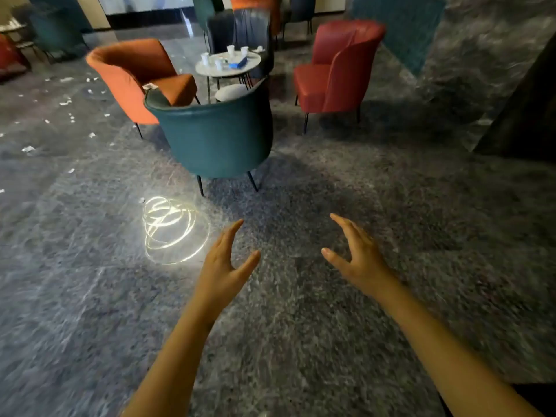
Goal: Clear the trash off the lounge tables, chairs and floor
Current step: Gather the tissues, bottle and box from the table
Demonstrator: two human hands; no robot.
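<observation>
All of the ground is a shiny floor (301, 326) of dark grey stone, with pale speckles and thin veins. A bright, curly ring of light (173, 230) shines on it, at about 10 o'clock from the hands.

At 12 o'clock stands a teal chair (216, 136). It has a smooth, round back like a tub and thin black legs, and its back faces the camera. An orange chair (135, 76) of the same shape is at 11 o'clock. A red chair (334, 70) is at 1 o'clock. Between the three chairs sits a small round table (207, 70) with a pale top and thin dark legs.

Both hands are bare and hold nothing. The left hand (222, 266) and the right hand (358, 257) reach out low at 6 o'clock. They are apart, with palms facing each other and fingers spread and a little bent.

Trash is in two places. White cups (230, 50) and a blue box (238, 65) sit on the table. Small white paper scraps (64, 102) lie scattered on the floor from 9 to 10 o'clock, left of the orange chair. Everything looks a bit blurry.
</observation>
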